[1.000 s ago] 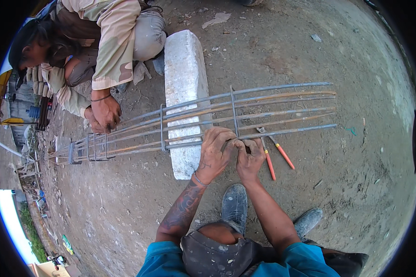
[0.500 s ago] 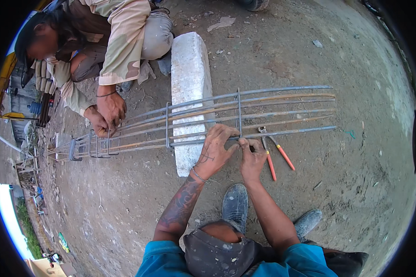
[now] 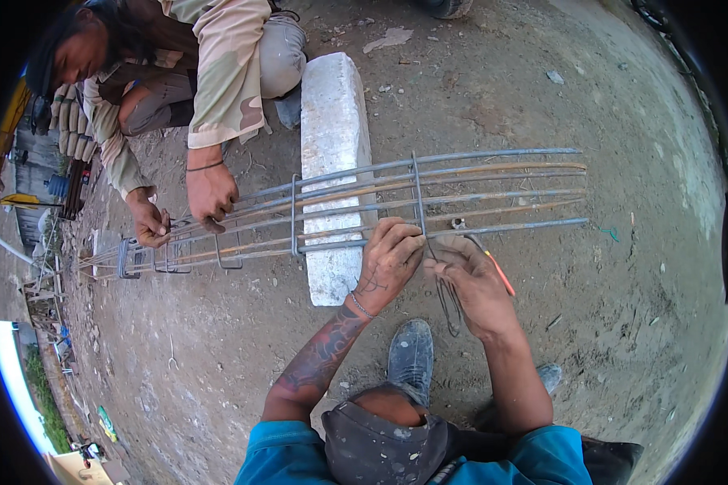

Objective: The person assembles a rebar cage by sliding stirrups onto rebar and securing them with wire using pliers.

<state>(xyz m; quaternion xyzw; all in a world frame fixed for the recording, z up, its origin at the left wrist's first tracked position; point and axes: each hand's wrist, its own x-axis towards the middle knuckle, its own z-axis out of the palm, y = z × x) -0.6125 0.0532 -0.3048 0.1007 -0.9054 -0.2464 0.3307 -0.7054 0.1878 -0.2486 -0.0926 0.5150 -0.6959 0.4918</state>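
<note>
A long cage of steel bars (image 3: 493,190) lies across a white concrete block (image 3: 332,121) on the dirt. My left hand (image 3: 390,260) pinches the nearest bar where an upright stirrup (image 3: 417,194) crosses it. My right hand (image 3: 473,279) sits just beside it, fingers closed on a thin loop of tie wire (image 3: 449,301) that hangs below. Pliers with orange handles (image 3: 493,263) lie mostly hidden behind my right hand.
Another person squats at the top left, with both hands (image 3: 210,194) on the cage's far end near several stirrups (image 3: 150,257). My dark shoe (image 3: 411,356) is planted below the cage. Bare dirt ground (image 3: 623,323) spreads to the right.
The view has shifted so the cage sits a bit higher and right. My hands stay at the stirrup crossing; my right hand now covers more of the pliers. The other person's hands have moved along the bars.
</note>
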